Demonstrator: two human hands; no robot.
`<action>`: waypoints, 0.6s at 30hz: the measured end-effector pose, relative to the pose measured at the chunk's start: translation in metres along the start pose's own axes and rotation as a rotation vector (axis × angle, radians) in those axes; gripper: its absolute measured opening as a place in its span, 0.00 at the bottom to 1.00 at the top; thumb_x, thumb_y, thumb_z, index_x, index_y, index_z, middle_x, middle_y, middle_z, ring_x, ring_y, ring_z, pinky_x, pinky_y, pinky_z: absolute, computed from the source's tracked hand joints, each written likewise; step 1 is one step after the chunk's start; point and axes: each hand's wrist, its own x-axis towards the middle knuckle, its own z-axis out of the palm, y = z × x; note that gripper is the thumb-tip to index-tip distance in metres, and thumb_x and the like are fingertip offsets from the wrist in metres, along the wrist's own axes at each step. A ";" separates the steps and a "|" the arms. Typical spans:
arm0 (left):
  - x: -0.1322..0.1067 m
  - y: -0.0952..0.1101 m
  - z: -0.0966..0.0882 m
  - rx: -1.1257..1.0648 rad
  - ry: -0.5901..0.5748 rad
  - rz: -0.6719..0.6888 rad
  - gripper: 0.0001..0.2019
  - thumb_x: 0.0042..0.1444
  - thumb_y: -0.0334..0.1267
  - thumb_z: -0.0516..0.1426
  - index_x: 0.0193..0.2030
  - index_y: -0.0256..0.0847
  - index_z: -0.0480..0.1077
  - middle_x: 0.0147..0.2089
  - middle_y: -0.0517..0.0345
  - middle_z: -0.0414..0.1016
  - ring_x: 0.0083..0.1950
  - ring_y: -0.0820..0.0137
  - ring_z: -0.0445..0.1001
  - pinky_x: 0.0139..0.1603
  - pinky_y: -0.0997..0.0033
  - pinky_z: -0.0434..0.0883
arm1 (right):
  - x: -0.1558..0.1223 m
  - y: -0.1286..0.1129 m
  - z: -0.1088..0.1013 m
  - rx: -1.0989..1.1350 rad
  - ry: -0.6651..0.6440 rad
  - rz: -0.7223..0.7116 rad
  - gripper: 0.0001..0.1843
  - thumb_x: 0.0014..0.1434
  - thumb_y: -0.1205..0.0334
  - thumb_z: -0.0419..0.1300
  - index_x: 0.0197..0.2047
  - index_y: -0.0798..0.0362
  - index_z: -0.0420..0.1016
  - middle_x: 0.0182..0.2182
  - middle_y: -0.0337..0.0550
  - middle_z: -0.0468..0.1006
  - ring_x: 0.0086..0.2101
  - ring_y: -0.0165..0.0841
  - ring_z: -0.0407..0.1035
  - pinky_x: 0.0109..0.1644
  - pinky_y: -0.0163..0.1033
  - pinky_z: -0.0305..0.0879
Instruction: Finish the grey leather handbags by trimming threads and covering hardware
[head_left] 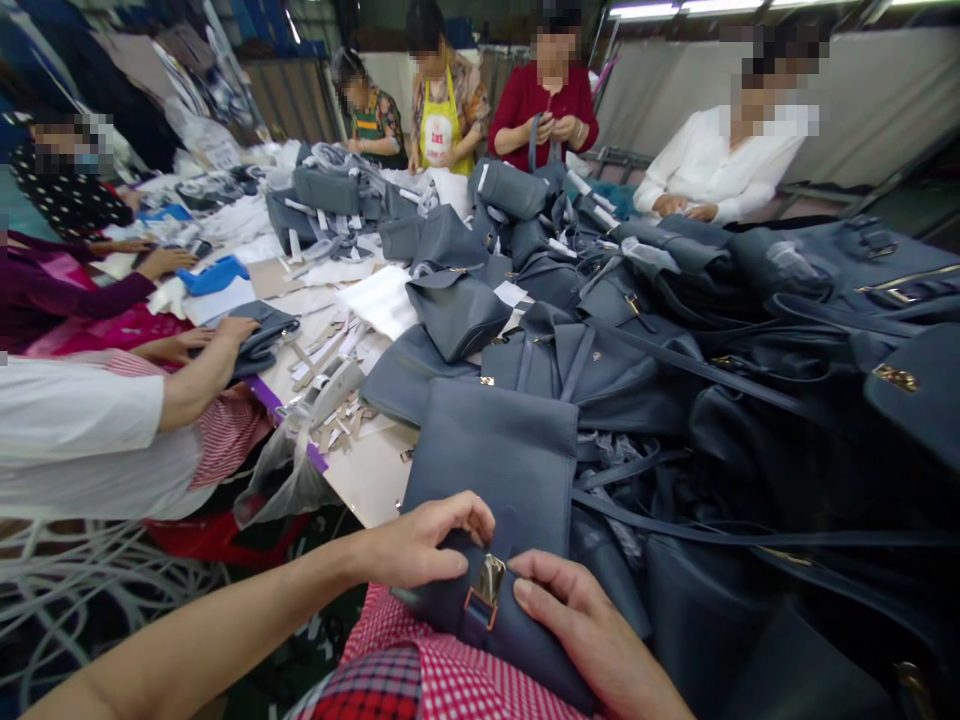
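Note:
A dark blue-grey leather bag point(491, 450) lies at the near table edge, against a red-and-white checked apron point(457, 655). On its front is a gold clasp point(492, 578) with a metal frame below it on a short strap. My left hand point(431, 540) rests on the bag left of the clasp, fingers bent, with a gap between thumb and fingers. To the clasp's right, my right hand point(566, 610) has its thumb and forefinger close together on the leather, gripping the bag beside the clasp. Its other fingers are partly hidden.
Similar bags point(457, 310) with straps and gold fittings are heaped ahead and to the right. Paper scraps point(330, 360) litter the table on the left. A co-worker's hands point(225, 345) press on another bag at left; several other people stand or sit around the table.

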 end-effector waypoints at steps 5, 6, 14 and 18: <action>0.000 0.003 0.008 0.171 0.134 0.305 0.09 0.60 0.29 0.56 0.46 0.40 0.73 0.42 0.54 0.69 0.46 0.68 0.69 0.51 0.68 0.67 | -0.002 -0.004 0.000 -0.007 -0.022 -0.049 0.17 0.53 0.47 0.63 0.34 0.52 0.80 0.32 0.40 0.78 0.34 0.36 0.69 0.38 0.37 0.65; 0.002 0.002 0.009 0.207 0.125 0.337 0.07 0.61 0.30 0.55 0.43 0.40 0.74 0.40 0.54 0.69 0.45 0.68 0.69 0.49 0.70 0.67 | -0.003 -0.005 0.001 -0.006 -0.029 -0.054 0.17 0.54 0.47 0.63 0.34 0.52 0.80 0.31 0.40 0.78 0.34 0.36 0.69 0.38 0.36 0.64; -0.002 0.008 0.019 0.602 0.145 0.384 0.08 0.64 0.31 0.48 0.34 0.40 0.65 0.37 0.55 0.69 0.40 0.68 0.65 0.44 0.68 0.62 | 0.000 0.000 0.001 0.076 0.008 -0.055 0.15 0.52 0.48 0.64 0.32 0.53 0.79 0.29 0.38 0.77 0.31 0.33 0.67 0.36 0.35 0.63; -0.031 0.022 0.010 0.772 -0.114 0.301 0.11 0.64 0.33 0.49 0.29 0.41 0.61 0.34 0.58 0.70 0.39 0.68 0.65 0.47 0.66 0.61 | 0.002 0.004 0.000 0.207 0.034 -0.010 0.16 0.50 0.48 0.66 0.34 0.53 0.78 0.28 0.38 0.77 0.29 0.31 0.65 0.34 0.34 0.62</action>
